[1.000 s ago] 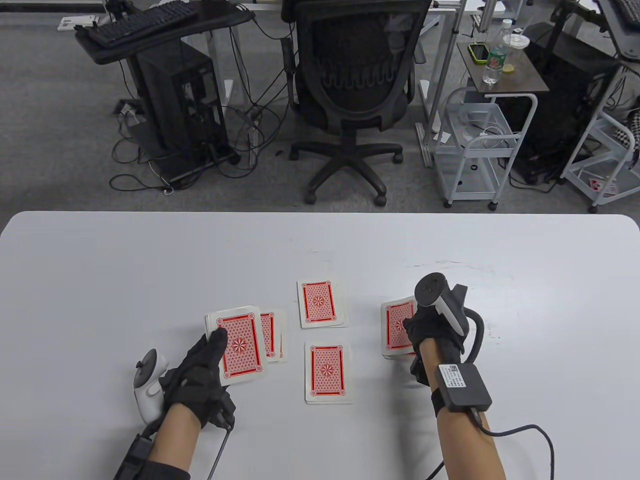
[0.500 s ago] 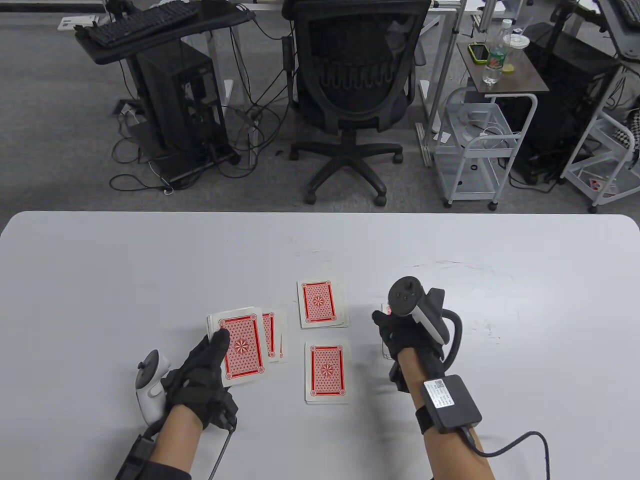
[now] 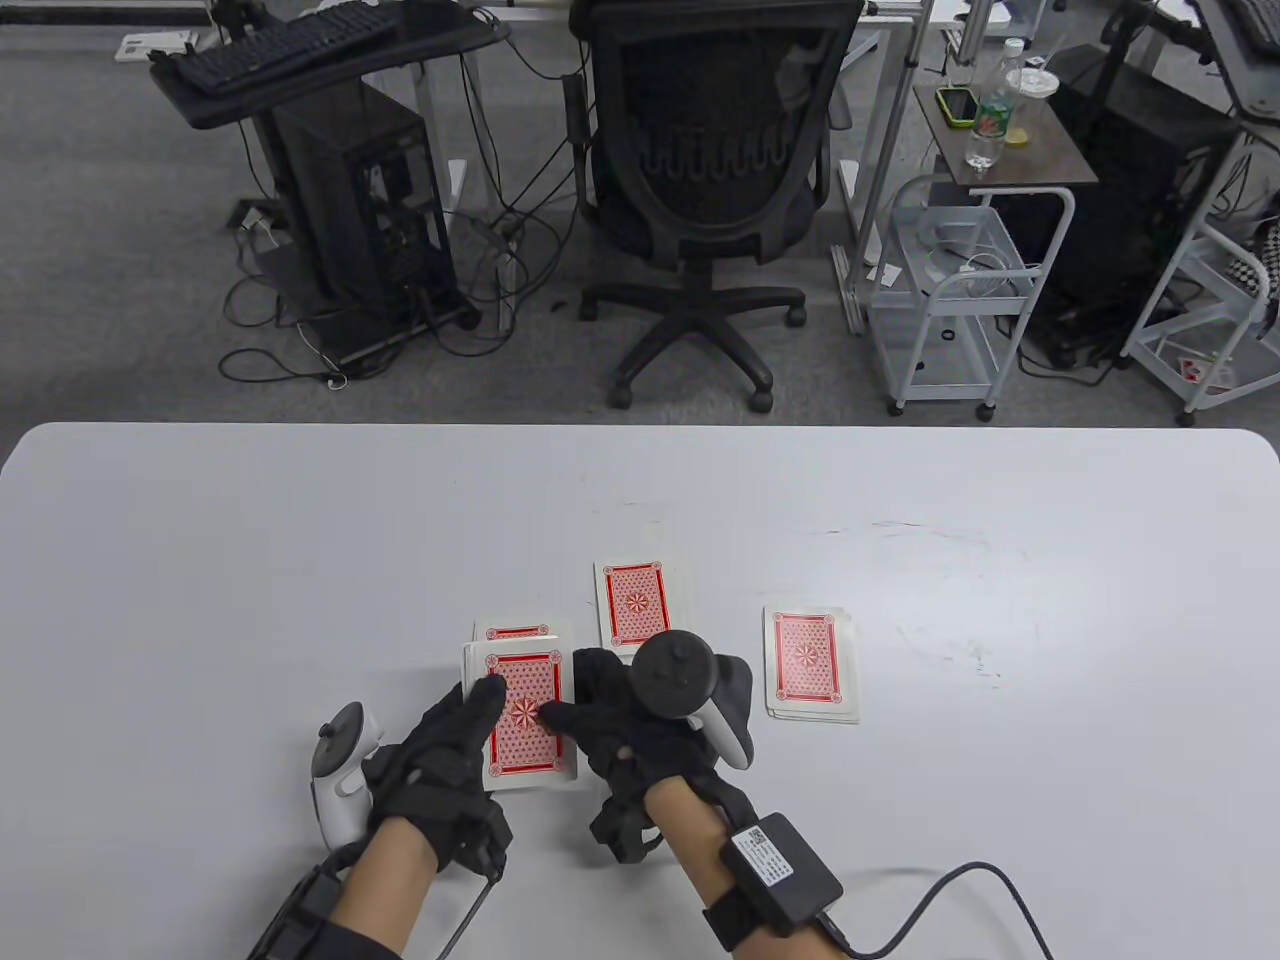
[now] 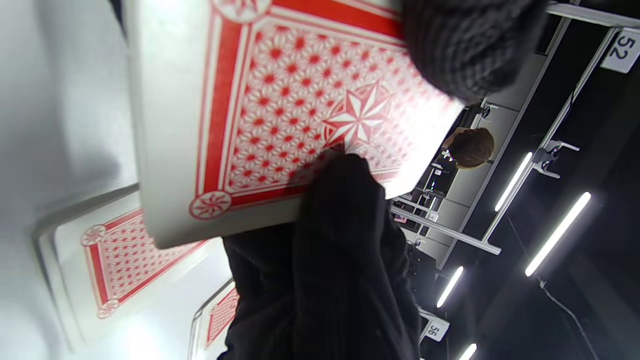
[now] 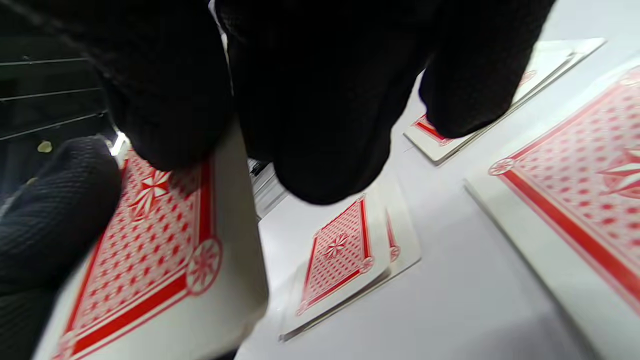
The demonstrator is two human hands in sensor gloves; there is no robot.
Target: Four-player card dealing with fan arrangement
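My left hand (image 3: 470,720) holds the red-backed deck (image 3: 527,730) a little above the table. Its thumb (image 4: 465,50) lies on the top card. My right hand (image 3: 572,698) has come across to the deck. Its thumb (image 4: 340,200) presses on the top card's back and its fingers (image 5: 310,125) curl over the deck's right edge (image 5: 235,240). Dealt piles lie face down: a far one (image 3: 635,605), a right one (image 3: 810,665), and a left one (image 3: 517,632) partly under the deck. The near pile (image 5: 575,200) is hidden under my right hand in the table view.
The white table (image 3: 200,560) runs wide to both sides. A black office chair (image 3: 710,200) stands beyond its far edge. My right wrist's cable (image 3: 960,880) trails over the table at the near right.
My right hand left the right pile and swept left to the deck. My left hand moved the deck right and nearer, over the left pile.
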